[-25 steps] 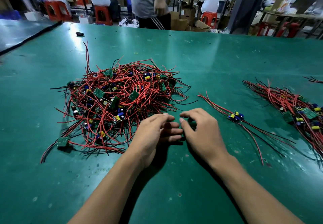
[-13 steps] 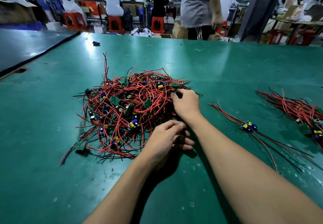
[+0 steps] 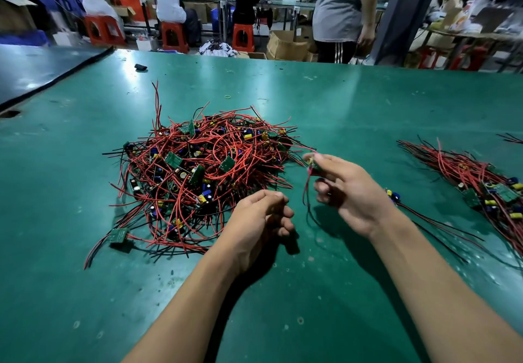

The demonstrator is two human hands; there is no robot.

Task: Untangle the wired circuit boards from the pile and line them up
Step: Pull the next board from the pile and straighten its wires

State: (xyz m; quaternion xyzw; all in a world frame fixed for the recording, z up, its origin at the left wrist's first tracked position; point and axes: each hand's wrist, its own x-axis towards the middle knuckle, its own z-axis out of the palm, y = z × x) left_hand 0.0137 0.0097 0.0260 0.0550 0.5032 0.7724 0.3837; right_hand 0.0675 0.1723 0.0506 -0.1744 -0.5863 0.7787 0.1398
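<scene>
A tangled pile of small green circuit boards with red and black wires lies on the green table, left of centre. My right hand pinches one wired board just off the pile's right edge, its wires hanging down below the fingers and one red wire still running into the pile. My left hand hovers at the pile's near right edge with fingers loosely curled and nothing in it. A single board lies behind my right wrist. A lined-up bundle of boards lies at the right.
A small black object and a green rubber band lie on the far part of the table. A person in a grey shirt stands at the far edge. Seated people, red stools and cardboard boxes fill the background. A dark table adjoins at left.
My right hand reached into the pile's right edge, took hold of a board and drew it back out to the right. My left hand stayed near the pile's front.
</scene>
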